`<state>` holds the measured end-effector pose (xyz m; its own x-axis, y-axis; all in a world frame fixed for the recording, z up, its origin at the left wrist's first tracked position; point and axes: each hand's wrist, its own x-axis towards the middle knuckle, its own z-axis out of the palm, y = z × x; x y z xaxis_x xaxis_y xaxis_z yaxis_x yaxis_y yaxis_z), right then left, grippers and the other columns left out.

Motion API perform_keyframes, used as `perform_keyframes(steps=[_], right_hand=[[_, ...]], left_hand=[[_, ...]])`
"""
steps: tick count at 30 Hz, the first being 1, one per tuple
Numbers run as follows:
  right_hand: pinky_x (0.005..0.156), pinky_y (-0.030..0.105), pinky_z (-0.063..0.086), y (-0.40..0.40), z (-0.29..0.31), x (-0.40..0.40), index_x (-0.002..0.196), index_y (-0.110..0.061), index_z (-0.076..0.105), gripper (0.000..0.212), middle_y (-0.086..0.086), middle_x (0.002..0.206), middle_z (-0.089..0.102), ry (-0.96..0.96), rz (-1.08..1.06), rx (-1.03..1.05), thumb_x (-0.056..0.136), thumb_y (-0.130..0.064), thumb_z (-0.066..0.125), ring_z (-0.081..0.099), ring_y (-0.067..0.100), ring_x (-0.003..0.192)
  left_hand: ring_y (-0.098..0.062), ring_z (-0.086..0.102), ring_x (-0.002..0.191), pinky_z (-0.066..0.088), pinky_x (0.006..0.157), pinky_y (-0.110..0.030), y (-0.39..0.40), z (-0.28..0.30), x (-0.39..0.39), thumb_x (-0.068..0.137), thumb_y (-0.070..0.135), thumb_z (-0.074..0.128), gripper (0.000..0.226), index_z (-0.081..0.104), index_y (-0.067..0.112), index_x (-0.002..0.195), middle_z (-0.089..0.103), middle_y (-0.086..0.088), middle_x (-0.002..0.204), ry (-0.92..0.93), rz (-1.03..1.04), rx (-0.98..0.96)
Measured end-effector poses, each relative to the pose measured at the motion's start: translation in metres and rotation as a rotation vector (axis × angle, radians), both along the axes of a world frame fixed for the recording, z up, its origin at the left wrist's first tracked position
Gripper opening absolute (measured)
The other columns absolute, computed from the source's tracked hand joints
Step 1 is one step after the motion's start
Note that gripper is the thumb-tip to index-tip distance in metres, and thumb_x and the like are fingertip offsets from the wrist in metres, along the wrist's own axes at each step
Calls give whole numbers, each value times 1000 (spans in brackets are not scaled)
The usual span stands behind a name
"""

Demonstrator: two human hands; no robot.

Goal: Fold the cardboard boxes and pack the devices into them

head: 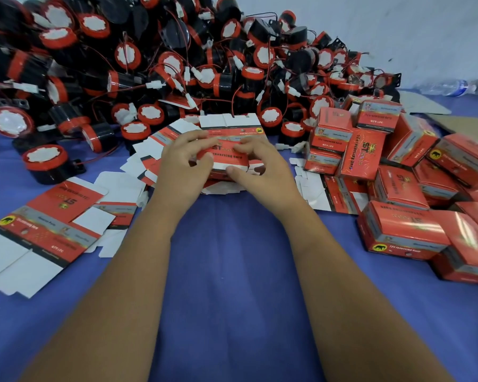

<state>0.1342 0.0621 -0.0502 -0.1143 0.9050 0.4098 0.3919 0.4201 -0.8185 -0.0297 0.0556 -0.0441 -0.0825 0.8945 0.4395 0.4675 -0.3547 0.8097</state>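
Gripping now: we've got both hands on 1 red carton (pixel 226 157), centre of the table, just in front of the device heap.
Left hand (pixel 181 166): fingers curled over the carton's left end, thumb tucked at its near edge. Holding it.
Right hand (pixel 255 168): fingers bent onto the top right, thumb pressed along the white near flap. Pinching it.
Carton: partly formed, white flap strip up at the far side, sits on a stack of flat blanks (pixel 155 153).
Devices (pixel 155 67): big pile across the back, black bodies w/ red rims, white centres, thin red wires & white plugs tangled through.
Loose device (pixel 46 161): lies alone at left, near the pile's edge.
Flat blanks, left (pixel 39 230): unfolded, spread on the blue cloth (pixel 232 271).
Packed boxes (pixel 398 188): closed red ones heaped at right, some tilted.
Bottle (pixel 450 86): clear plastic, lying down, far right by the wall.
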Motion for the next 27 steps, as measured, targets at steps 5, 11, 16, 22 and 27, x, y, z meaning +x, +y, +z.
perform_keyframes(steps=[5, 11, 16, 22, 27], right_hand=[[95, 7, 39, 2, -1, 0, 121, -17, 66, 40, -13, 123, 55, -41, -35, 28, 83, -22, 78, 51, 1, 111], [90, 30, 49, 0, 2, -2, 119, -19, 64, 29, -15, 113, 60, -125, -138, 70, 91, -27, 69, 56, 9, 105], [90, 32, 51, -1, 6, -3, 117, -20, 65, 24, -9, 115, 66, -75, -155, 77, 94, -28, 65, 58, 9, 107], [87, 33, 55, -2, 5, -1, 114, -27, 60, 25, -13, 115, 64, 31, -110, 17, 93, -15, 63, 61, 9, 102], [83, 44, 56, 0, 2, 0, 96, -20, 65, 13, -10, 105, 66, 49, -150, -1, 86, -13, 69, 65, 14, 95]], left_hand=[[-8, 41, 132, 40, 93, -8, 0, -1, 1, 90, -2, 55, 45, 66, 20, 128, 47, 17, 131, -52, -35, -19], [-1, 45, 126, 33, 90, 3, -2, -3, 1, 95, 6, 61, 35, 66, 20, 128, 52, 12, 136, 27, -54, 62], [7, 58, 109, 50, 86, -11, -4, -2, 0, 98, 20, 63, 25, 65, 26, 121, 64, 16, 117, -169, -81, 24], [-1, 53, 125, 45, 109, -36, -2, -3, 0, 92, 11, 69, 26, 70, 35, 102, 60, 19, 124, -186, -74, 30], [17, 45, 118, 39, 90, -1, -5, -5, 3, 82, 3, 74, 33, 71, 24, 107, 55, 10, 129, -12, -74, 134]])
